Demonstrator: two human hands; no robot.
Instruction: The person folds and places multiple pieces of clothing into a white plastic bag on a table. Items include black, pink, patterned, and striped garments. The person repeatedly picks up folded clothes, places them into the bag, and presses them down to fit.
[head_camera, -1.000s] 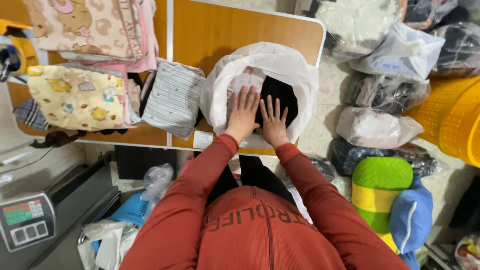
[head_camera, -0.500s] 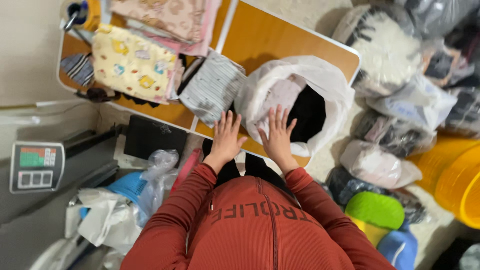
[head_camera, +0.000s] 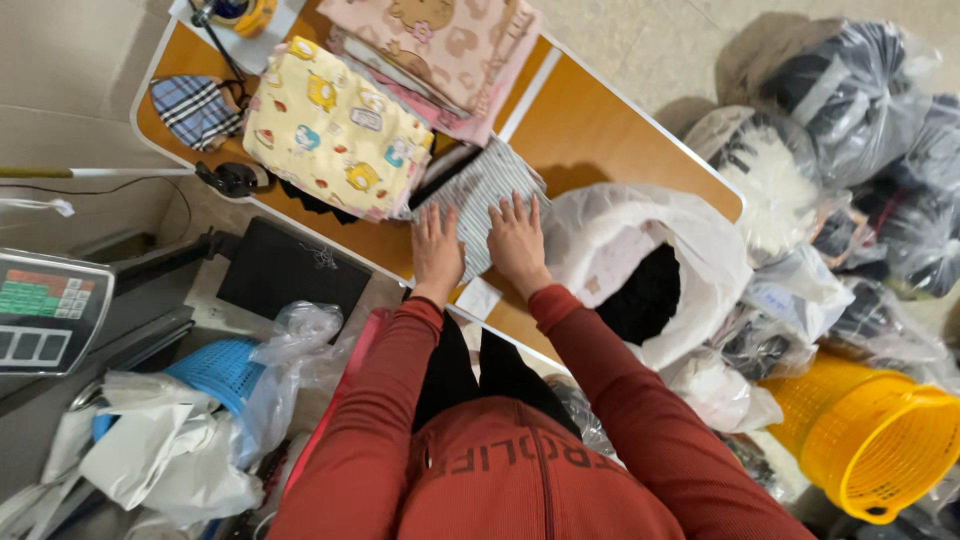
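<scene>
Both arms in red sleeves stretched forward, elbows slightly bent, forearms converging; left hand (head_camera: 437, 250) flat, palm down, fingers spread and pointing away from the body; right hand (head_camera: 517, 240) just beside it, likewise flat and splayed; wrists bare past the cuffs

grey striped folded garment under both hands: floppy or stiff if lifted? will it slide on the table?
Likely floppy: the striped garment is thin folded cloth, lying flat under the left hand and right hand. Probably light for its size. On the smooth orange table it may slide when pushed, though its folds could bunch or open.
</scene>
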